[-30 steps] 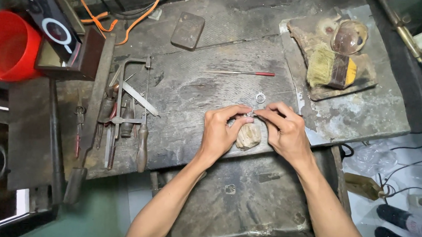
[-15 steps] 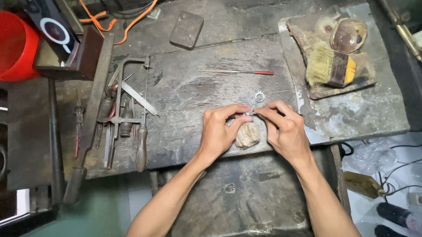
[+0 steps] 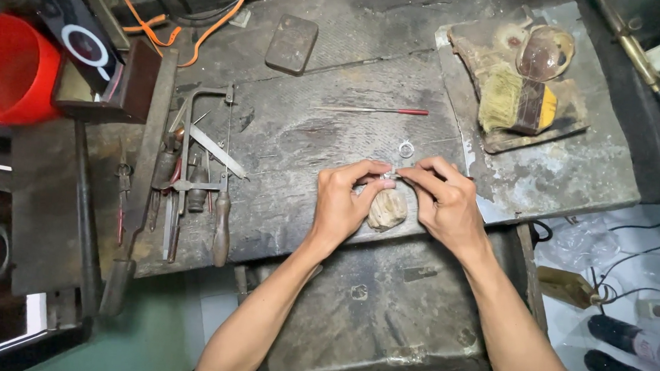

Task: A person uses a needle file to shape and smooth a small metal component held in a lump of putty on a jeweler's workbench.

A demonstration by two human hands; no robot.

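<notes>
My left hand (image 3: 346,201) and my right hand (image 3: 444,201) meet fingertip to fingertip over the front of a worn grey workbench (image 3: 332,140). Between them they pinch a tiny silvery metal piece (image 3: 391,173); its shape is too small to make out. Just below the fingers a rounded wooden peg (image 3: 387,209) juts out from the bench edge. A small metal ring (image 3: 406,149) lies on the bench just beyond my right fingers.
A thin tool with a red handle (image 3: 375,109) lies farther back. A jeweller's saw (image 3: 211,149) and several hand tools (image 3: 171,200) lie at left. A red bucket (image 3: 9,67) stands far left, a brush and round bowl on a tray (image 3: 523,90) at back right, a dark open drawer (image 3: 384,309) below.
Both hands stay pinched together at the peg; only slight finger shifts show.
</notes>
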